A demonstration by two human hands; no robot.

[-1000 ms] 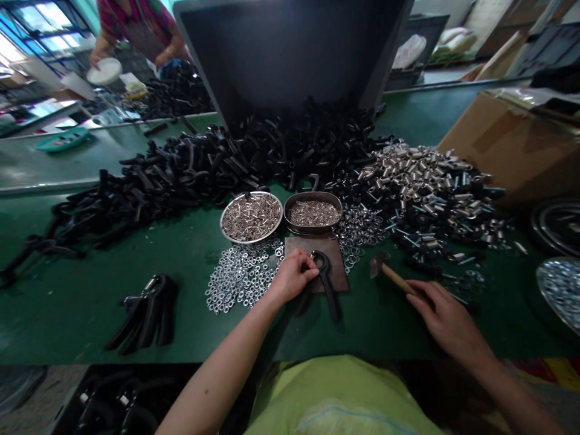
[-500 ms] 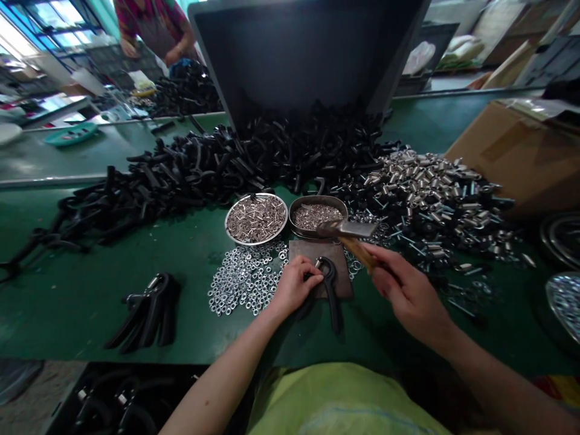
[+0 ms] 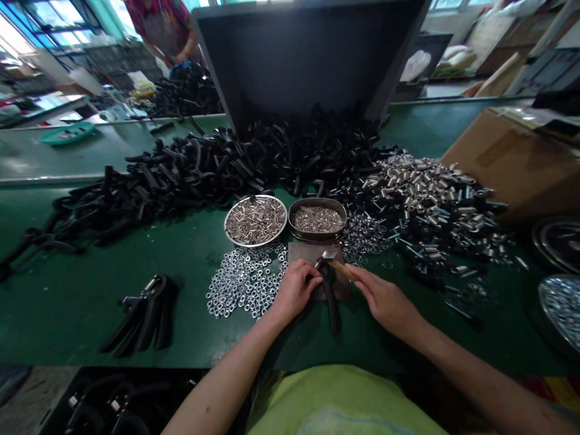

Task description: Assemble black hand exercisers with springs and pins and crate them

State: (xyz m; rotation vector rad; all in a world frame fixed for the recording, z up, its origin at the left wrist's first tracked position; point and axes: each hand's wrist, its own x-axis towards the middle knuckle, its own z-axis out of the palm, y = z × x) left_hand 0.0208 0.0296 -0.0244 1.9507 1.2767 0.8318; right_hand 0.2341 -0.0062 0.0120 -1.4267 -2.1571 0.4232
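My right hand is closed around the wooden handle of a hammer. The hammer's head is down at the upper end of a black lever-shaped part, which lies on a flat metal plate. With its fingertips pinched, my left hand steadies that part from the left, near its round end. Whether the hammer head touches the part, I cannot tell. Small metal rings are spread just left of my left hand.
Behind the plate stand a round dish of pins and an oval tin of small metal pieces. Black parts heap along the back, springs at right. Assembled black pieces lie left; a carton stands right. Someone works across the table.
My right hand has brought the hammer down and leftward, from above the oval tin to the black part. My left hand stays at the part.
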